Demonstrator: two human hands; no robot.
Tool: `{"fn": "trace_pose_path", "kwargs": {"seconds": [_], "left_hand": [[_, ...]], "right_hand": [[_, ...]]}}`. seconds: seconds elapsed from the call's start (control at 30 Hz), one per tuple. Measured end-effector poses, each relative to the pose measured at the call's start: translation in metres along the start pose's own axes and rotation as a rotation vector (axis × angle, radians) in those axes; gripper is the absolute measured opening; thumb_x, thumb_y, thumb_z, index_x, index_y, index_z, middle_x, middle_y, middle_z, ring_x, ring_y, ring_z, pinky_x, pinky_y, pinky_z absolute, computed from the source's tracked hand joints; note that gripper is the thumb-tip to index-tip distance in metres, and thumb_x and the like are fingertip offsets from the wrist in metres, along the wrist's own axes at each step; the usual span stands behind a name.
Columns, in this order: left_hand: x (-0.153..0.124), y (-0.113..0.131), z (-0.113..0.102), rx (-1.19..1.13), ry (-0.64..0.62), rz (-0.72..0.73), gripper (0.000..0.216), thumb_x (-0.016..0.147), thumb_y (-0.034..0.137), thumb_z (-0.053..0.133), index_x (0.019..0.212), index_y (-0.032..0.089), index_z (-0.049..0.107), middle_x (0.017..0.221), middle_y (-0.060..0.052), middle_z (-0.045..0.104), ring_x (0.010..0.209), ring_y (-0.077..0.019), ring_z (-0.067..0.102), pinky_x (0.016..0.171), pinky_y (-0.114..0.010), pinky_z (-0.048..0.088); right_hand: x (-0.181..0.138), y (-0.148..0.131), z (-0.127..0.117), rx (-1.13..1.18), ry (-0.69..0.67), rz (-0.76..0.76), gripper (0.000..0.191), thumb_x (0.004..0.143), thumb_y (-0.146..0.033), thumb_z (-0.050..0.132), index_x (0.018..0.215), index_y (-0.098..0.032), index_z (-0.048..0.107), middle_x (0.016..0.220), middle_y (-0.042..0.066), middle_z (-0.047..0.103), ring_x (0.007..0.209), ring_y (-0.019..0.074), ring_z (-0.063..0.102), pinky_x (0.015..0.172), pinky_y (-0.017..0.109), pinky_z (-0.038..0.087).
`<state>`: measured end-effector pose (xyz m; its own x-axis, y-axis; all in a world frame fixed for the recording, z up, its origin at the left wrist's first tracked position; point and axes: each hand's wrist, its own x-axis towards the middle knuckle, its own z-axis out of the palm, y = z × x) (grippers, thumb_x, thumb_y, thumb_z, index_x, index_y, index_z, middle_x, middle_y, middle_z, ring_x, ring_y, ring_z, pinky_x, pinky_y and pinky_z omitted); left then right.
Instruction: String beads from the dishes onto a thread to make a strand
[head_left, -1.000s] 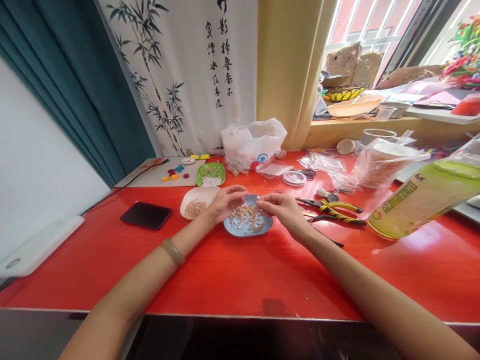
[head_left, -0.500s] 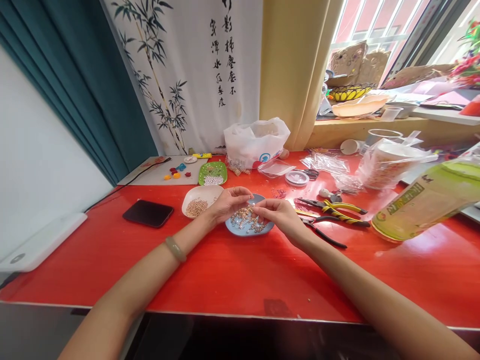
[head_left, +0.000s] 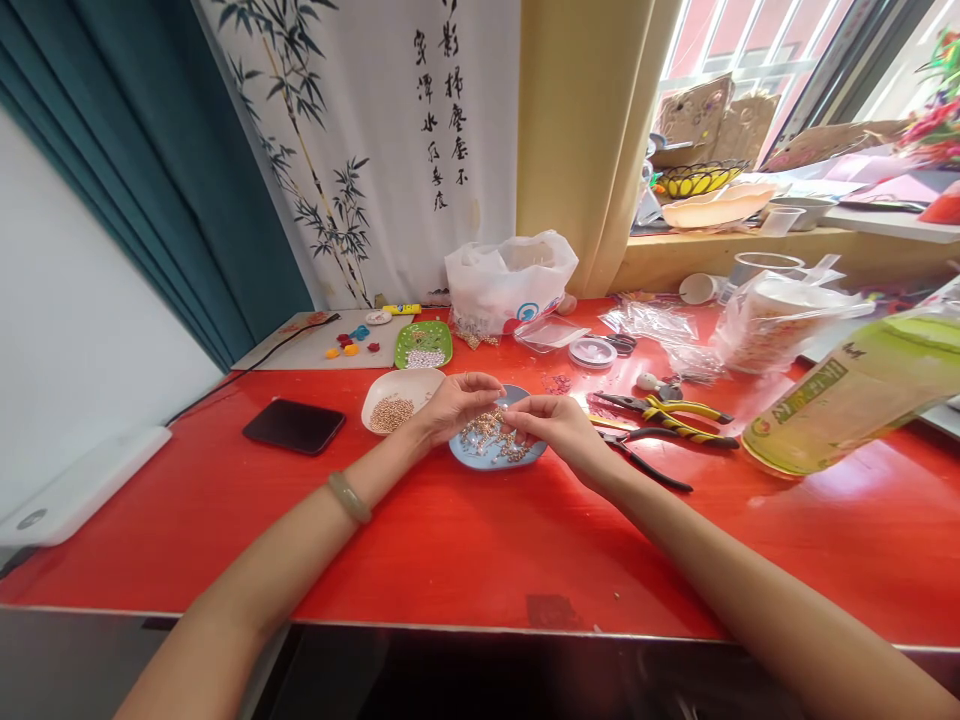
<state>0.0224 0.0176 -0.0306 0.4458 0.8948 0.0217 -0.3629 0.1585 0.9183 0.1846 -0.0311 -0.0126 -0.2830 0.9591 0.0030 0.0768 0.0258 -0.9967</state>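
Over the blue plate (head_left: 491, 463), my left hand (head_left: 459, 408) is closed in a pinch, with a small white bead (head_left: 502, 404) showing at its fingertips. Facing it, my right hand (head_left: 551, 420) also pinches, its fingertips close to that bead; whatever it grips is too small to make out. Below the hands, gold beads (head_left: 484, 430) and a few white ones lie loose on the blue plate. Left of it, partly behind my left hand, stands a cream dish (head_left: 375, 395) holding small gold beads (head_left: 391, 414). A bangle (head_left: 348, 497) circles my left wrist.
Pliers (head_left: 667, 410) and black-handled cutters (head_left: 649, 465) lie right of the blue plate, near a leaning green-labelled bottle (head_left: 840, 400). A phone (head_left: 294, 426) lies at left. Behind are a green tray (head_left: 423, 334), a white plastic bag (head_left: 510, 285) and a ribbon roll (head_left: 592, 352).
My fingertips have come slightly closer together above the blue plate. Both hands stay pinched, and the view has shifted very slightly.
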Motion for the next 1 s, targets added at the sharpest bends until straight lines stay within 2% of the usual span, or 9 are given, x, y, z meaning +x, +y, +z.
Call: {"fn": "trace_pose_path", "kwargs": {"seconds": [0.73, 1.0], "left_hand": [[0.0008, -0.0012, -0.0007, 0.000, 0.023, 0.006, 0.014, 0.054, 0.012, 0.071, 0.067, 0.012, 0.063, 0.067, -0.001, 0.063, 0.063, -0.0082, 0.057, 0.065, -0.023, 0.044], [0.0013, -0.0022, -0.0013, 0.018, -0.007, 0.012, 0.014, 0.056, 0.012, 0.070, 0.067, 0.012, 0.061, 0.067, 0.000, 0.061, 0.061, -0.0076, 0.056, 0.062, -0.021, 0.044]], "right_hand": [[0.0007, -0.0011, 0.0005, 0.003, 0.000, 0.011, 0.019, 0.066, -0.032, 0.062, 0.062, -0.013, 0.061, 0.052, -0.001, 0.055, 0.048, 0.0066, 0.046, 0.047, 0.020, 0.036], [0.0000, -0.0013, 0.0002, 0.006, 0.005, 0.014, 0.020, 0.065, -0.032, 0.062, 0.062, -0.012, 0.061, 0.054, 0.000, 0.056, 0.048, 0.0065, 0.046, 0.048, 0.020, 0.037]]}}
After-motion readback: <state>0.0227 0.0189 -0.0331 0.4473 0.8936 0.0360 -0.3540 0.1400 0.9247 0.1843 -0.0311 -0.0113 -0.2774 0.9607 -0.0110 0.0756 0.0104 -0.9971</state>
